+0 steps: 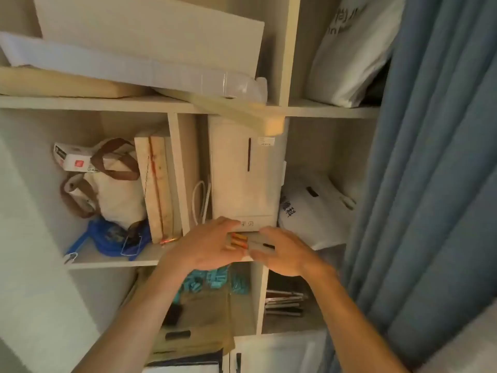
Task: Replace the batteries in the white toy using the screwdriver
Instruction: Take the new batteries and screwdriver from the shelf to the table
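Nearest the camera, two bare forearms reach up and forward to the front edge of a shelf (113, 261); the left hand (207, 244) lies with its fingers extended over a small cluster of orange-tipped batteries (238, 241), touching them, though whether it pinches any cannot be told; the right hand (285, 251) sits just beside, fingers curled around a slim pale object with a dark end (262, 245) (too blurred to name, possibly the screwdriver). The two hands nearly meet over these things, which rest at the shelf lip in front of a tall white box (244, 179); the white toy itself cannot be made out with any certainty.

Below the hands, in the lower compartment, lie teal pieces (212, 281), a brown paper bag (204, 319) and, to the right, a stack of flat dark items (285, 302); the forearms cover part of these.

On the same shelf to the left stand wooden boards (158, 189) upright, a canvas bag with brown straps (113, 184) with a small white carton (74, 157) on it, and a blue cord or bag (113, 238) at the front; a white cable (200, 200) hangs beside the box; a white plastic bag (312, 211) slumps to the box's right.

Farther up, flat boxes (148, 41) lie tilted on the upper shelf, and a wooden piece (242, 114) juts over its edge; a blue curtain (430, 157) covers the right side, hiding part of the shelving.
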